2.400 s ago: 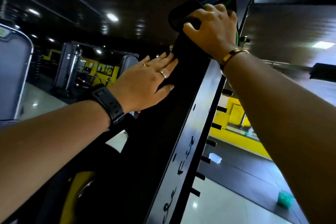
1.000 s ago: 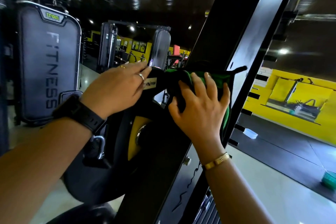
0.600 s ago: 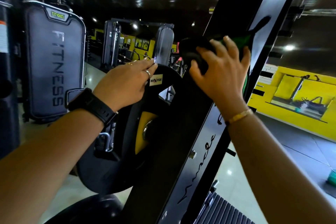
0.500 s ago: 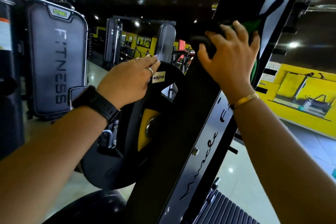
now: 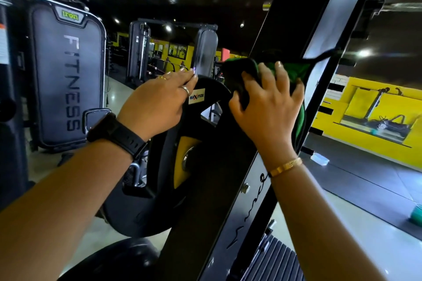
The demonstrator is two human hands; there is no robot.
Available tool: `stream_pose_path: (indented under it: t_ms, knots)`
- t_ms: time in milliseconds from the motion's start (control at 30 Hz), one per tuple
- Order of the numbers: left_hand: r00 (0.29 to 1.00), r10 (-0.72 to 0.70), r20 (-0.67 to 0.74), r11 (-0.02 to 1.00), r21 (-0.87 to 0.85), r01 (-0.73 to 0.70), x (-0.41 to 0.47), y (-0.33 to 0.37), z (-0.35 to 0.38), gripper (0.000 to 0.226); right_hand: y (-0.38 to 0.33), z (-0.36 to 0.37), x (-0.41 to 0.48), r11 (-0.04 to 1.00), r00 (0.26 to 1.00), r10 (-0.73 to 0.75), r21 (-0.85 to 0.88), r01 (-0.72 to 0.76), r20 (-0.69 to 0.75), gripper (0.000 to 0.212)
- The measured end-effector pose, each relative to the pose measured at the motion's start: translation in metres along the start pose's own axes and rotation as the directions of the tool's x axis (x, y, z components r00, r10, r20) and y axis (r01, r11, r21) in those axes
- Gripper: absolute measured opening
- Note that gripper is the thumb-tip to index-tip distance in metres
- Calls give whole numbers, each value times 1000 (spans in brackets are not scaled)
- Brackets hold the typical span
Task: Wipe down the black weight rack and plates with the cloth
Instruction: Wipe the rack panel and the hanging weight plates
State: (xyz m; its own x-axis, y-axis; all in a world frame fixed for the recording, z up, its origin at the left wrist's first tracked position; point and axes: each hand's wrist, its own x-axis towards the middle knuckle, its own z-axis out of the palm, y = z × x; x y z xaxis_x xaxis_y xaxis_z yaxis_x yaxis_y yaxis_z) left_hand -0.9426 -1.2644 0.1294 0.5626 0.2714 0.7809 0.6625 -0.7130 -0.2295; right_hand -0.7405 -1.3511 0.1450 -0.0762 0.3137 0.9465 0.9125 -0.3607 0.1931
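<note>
The black weight rack's slanted upright [image 5: 228,178] runs from bottom centre to top right. A black plate [image 5: 159,178] with a yellow hub and a MAXITIZE sticker hangs on its left side. My left hand [image 5: 157,105] rests flat on the plate's top rim, fingers straight. My right hand [image 5: 267,109] grips a green and black cloth [image 5: 290,70] and presses it against the upright, level with the plate's top. A second dark plate [image 5: 118,260] shows partly below.
A grey FITNESS machine [image 5: 68,80] stands at the left and a cable machine [image 5: 173,50] behind. At the right are a yellow wall [image 5: 376,121], a dark floor mat with a white box [image 5: 319,158], and a green basket [image 5: 416,215].
My right hand slid the cloth up the upright, then back down to the level of the plate's top. My left hand stayed on the plate's rim.
</note>
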Motion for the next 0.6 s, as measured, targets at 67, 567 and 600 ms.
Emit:
stream_pose_path:
  t_ms: [67,567,600]
  knots:
    - [1000,3,-4,1000,0,-3,0,0,0,62,-9,-1,-18,1000,1000,1,-12,-1,16,43]
    - [981,-60,184,943,332,-5,-6,14,-8,76,-39,-9,-88,999,999,-4,39,2,46,43]
    - [976,-73,203,923,385,-11,-7,16,-8,78,-36,-10,-78,999,999,12,42,-14,43,44]
